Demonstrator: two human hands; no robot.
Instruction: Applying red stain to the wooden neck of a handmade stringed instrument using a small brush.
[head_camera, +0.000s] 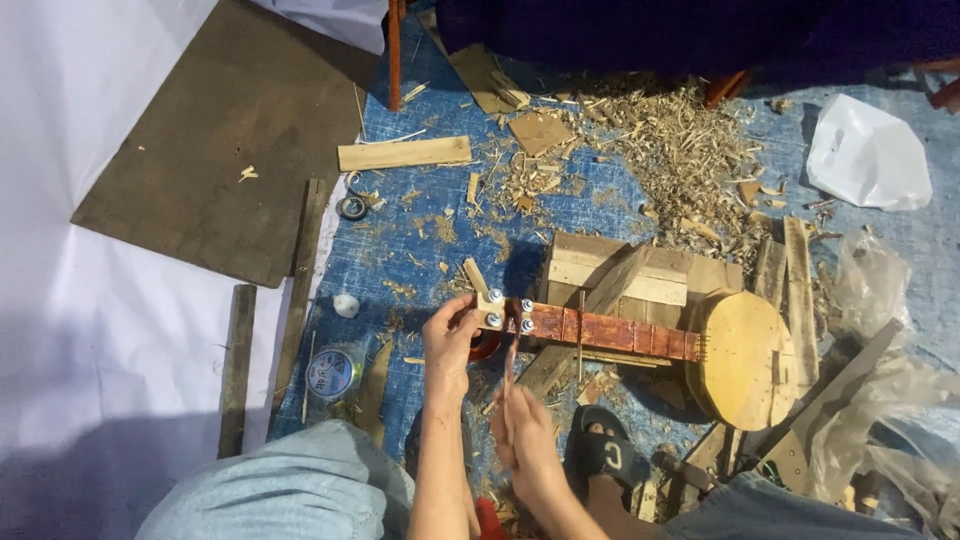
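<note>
Right, floor first: I'm looking down at a blue tarp (430, 250) littered with wood shavings (680, 140) and offcuts, a white sheet (90, 300) on the left with a dark brown board (230, 140) lying over it. A pale plank (404, 153) lies across the tarp near the top, dark slats (237, 365) run along the sheet's edge. A small wooden pallet block (620, 272) sits mid-frame, and a homemade stringed instrument (640, 340) rests across it: red neck, round pale wooden body (745, 360) to the right, headstock with metal tuning pegs (505, 312) to the left.

Containers: a clear plastic tub with a printed lid (333, 373) stands on the tarp near my left knee, contents not readable. A white plastic bag (868, 152) lies top right, crumpled clear plastic (880, 400) lower right.

My left hand (450, 335) is clenched on the headstock end, fingers wrapped on its edge. My right hand (522, 425) is closed around a thin stick-like tool (510, 365) that points up at the pegs. A sandalled foot (600, 450) is planted just right of that hand.
</note>
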